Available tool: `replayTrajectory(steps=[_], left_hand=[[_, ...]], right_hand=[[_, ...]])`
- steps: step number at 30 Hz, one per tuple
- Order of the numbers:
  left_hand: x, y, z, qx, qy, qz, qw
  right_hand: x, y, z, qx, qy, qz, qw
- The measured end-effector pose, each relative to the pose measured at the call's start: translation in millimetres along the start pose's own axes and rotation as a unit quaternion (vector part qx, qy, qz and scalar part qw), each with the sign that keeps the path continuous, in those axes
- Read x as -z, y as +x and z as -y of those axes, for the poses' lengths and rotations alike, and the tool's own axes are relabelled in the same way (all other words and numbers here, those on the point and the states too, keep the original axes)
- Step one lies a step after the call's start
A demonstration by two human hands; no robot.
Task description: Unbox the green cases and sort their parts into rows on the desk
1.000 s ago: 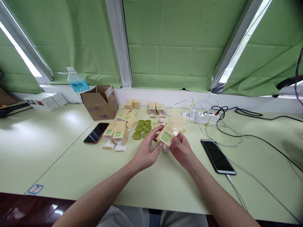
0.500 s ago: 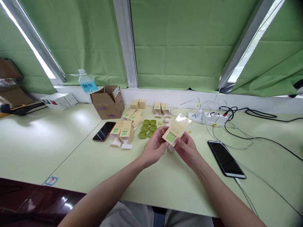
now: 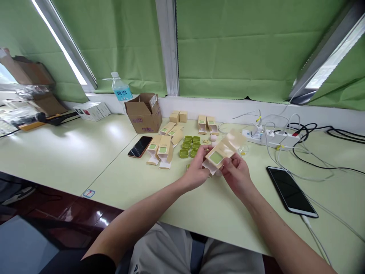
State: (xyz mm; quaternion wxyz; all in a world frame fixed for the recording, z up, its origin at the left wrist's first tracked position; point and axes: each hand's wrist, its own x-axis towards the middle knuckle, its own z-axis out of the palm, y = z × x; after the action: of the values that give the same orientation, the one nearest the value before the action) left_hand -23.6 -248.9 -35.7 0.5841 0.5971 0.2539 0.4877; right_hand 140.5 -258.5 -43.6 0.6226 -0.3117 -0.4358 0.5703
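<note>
1. Currently, the left hand and the right hand both grasp the carton, held between them above the worktop. If the thumbs press too hard, its thin card could buckle.
2. The right thumb is beside the green square; a sideways slip might dent or smudge it.
3. The white flap shows near the left fingers, so an uneven pull from that hand could crease or tear it.
4. Green cups sit just beyond the left hand and to its left; a dropped carton or low-sweeping knuckles could scatter them.
5. Small yellow pieces, beyond the left hand, look light enough to be knocked away and lost.
6. Farther left of that hand, a careless reach could shove the open cartons into the dark phone beside them.
7. Right of the right hand, the forearm could snag the cord and drag the plugged-in phone.
</note>
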Motion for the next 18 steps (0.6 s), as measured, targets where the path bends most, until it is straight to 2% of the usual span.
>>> replayTrajectory(steps=[6, 14, 18], left_hand=[[-6.5, -2.1, -2.3, -0.009, -0.042, 0.054, 0.998], [-6.8, -1.1, -5.7, 0.007, -0.008, -0.012, 1.000], [-5.6, -1.5, -2.9, 0.002, 0.018, -0.014, 1.000]], right_hand=[[8.1, 8.1, 10.7, 0.004, 0.064, -0.019, 0.998], [6.9, 9.2, 5.5, -0.015, 0.079, 0.015, 0.997], [7.6, 9.3, 4.6, -0.023, 0.065, 0.012, 0.998]])
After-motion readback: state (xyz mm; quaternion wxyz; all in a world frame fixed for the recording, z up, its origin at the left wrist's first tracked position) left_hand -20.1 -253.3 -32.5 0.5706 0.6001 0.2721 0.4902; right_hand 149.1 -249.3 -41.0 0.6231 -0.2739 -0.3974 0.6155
